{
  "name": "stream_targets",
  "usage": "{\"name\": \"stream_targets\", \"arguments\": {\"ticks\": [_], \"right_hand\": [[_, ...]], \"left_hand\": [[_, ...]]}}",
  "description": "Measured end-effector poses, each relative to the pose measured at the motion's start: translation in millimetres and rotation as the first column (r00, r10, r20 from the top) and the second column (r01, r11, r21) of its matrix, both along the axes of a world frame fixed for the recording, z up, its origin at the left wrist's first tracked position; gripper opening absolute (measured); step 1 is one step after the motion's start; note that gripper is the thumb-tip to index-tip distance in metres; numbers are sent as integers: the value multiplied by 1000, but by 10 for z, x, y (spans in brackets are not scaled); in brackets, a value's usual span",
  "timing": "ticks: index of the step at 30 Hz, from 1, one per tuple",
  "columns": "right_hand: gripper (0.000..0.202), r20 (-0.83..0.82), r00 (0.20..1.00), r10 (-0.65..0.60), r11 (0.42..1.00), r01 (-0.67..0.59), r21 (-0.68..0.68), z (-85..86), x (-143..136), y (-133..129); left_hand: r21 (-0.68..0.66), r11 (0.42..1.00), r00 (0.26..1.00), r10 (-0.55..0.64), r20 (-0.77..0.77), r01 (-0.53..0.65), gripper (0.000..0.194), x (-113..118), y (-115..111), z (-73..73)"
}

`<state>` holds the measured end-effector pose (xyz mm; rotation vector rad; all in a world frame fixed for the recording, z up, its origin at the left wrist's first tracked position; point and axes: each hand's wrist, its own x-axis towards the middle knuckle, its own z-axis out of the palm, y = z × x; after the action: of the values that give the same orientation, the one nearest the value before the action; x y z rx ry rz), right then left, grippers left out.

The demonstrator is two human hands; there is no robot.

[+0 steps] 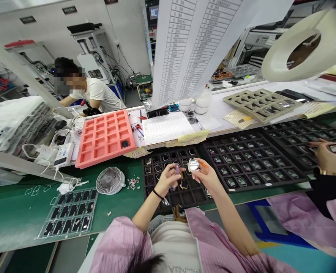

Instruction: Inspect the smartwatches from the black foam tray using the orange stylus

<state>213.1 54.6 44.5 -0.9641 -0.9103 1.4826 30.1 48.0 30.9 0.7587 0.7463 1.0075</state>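
Note:
My left hand [165,182] is closed, its fingers pinching a small purple and yellow thing [177,170] whose kind I cannot make out. Close by on the right, my right hand [207,175] grips a shiny silver watch case [194,164]. A thin orange piece [204,165] sticks out beside that hand's fingers. Both hands are above a black foam tray [186,197], where several square watch frames [184,184] lie in the compartments. Part of the tray is hidden by my hands and forearms.
More black trays [236,163] of watches extend rightward, where a co-worker's hand [331,157] holds a watch. A small fan [110,180], a clear tray [71,212] and a pink tray [85,154] stand left. A hanging paper sheet [182,49] and tape roll [273,57] are overhead.

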Motion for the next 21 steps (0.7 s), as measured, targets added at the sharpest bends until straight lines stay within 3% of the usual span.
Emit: {"name": "stream_targets", "arguments": {"ticks": [2, 4, 7, 10, 13, 17, 21], "right_hand": [[52, 0, 1000, 26, 999, -26, 19, 92, -47, 51], [51, 8, 998, 54, 998, -55, 37, 156, -85, 86], [50, 29, 997, 76, 996, -77, 55, 220, -136, 105], [45, 41, 995, 91, 994, -94, 55, 285, -182, 80], [39, 45, 989, 138, 987, -141, 75, 359, -213, 36], [40, 99, 980, 173, 974, -185, 127, 422, -236, 8], [43, 139, 976, 166, 975, -184, 127, 450, -259, 34]], "left_hand": [[-128, 992, 972, 44, 232, -14, 52, -58, 35, 216], [-215, 977, 916, 95, 390, -10, 48, -107, 47, 332], [-244, 968, 892, 154, 426, -51, 46, -171, 27, 372], [-167, 981, 941, 143, 308, -94, 53, -221, -10, 398], [1, 995, 992, 103, 74, -103, 63, -250, -37, 507], [133, 990, 973, 69, -218, -40, 62, -274, -64, 712], [175, 984, 948, 69, -312, -14, 56, -287, -96, 820]]}}
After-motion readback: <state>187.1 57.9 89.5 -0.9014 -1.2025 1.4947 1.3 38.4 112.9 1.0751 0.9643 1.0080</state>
